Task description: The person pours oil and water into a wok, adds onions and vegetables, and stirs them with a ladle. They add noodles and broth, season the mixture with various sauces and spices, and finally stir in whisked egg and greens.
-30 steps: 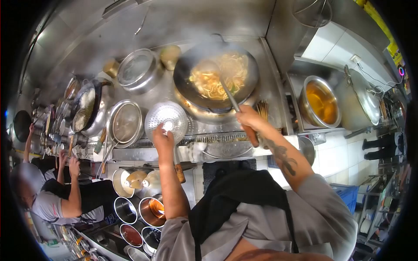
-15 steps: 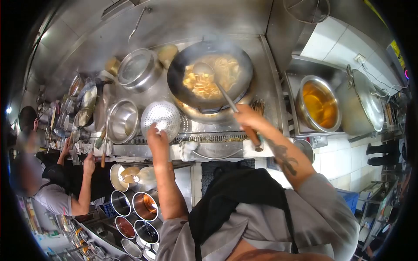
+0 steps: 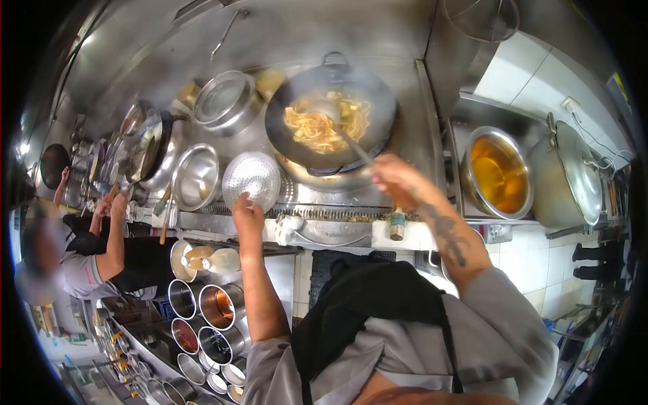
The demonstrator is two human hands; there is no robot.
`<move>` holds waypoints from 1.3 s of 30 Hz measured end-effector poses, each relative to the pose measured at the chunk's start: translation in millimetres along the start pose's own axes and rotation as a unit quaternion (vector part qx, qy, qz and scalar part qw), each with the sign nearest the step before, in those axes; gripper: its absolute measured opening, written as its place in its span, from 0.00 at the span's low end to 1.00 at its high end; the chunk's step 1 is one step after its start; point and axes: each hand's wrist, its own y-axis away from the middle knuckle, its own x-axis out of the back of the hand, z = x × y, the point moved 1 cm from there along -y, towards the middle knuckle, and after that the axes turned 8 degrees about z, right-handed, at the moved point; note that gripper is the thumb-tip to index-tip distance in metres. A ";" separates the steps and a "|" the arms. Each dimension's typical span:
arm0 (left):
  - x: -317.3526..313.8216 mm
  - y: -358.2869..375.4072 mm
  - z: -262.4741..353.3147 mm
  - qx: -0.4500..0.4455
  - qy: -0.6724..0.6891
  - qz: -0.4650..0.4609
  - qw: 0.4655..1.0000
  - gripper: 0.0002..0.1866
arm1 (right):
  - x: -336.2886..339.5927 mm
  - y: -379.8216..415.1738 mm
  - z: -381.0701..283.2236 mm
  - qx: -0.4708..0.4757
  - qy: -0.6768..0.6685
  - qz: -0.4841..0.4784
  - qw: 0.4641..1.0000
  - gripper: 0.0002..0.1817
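Observation:
A black wok [image 3: 280, 128] on the stove holds noodles [image 3: 310, 135] with yellow and orange pieces in a thin sauce, blurred by steam. My right hand [image 3: 399, 177] is closed around the handle of a long metal ladle [image 3: 355, 146]. Its bowl is down among the noodles. To the left of the wok, my left hand [image 3: 248, 212] has its fingers on the near edge of a round perforated skimmer [image 3: 251, 177], which lies face up over the stovetop. Any handle of the skimmer is hidden.
Steel bowl [image 3: 196, 177] and lidded-looking pan [image 3: 225, 101] stand left of the skimmer. A pot of amber liquid [image 3: 498, 169] and a large lidded pot [image 3: 574, 165] are at right. Several seasoning containers [image 3: 217, 305] sit lower left. A co-worker [image 3: 84, 263] handles utensils at far left.
The noodles are gathered closer together in the wok. The ladle's bowl has shifted slightly within them. My left hand stays at the skimmer. The co-worker's hands have moved left.

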 end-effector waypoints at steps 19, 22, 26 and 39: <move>6.1 7.1 -8.2 0.005 0.010 0.007 1.000 0.18 | 17.7 14.2 -45.6 -0.138 0.101 -0.037 0.985 0.09; 15.8 -0.2 0.4 0.018 0.008 0.000 1.000 0.19 | -10.5 7.1 -45.0 -0.026 0.439 0.112 0.891 0.11; 0.7 -8.8 -20.7 -0.020 0.030 0.003 0.999 0.19 | -67.9 -5.8 -12.5 0.010 0.486 0.126 0.865 0.13; -8.0 -25.3 -28.4 -0.069 0.047 -0.021 0.996 0.18 | -82.7 7.6 2.3 0.024 0.668 0.203 0.715 0.20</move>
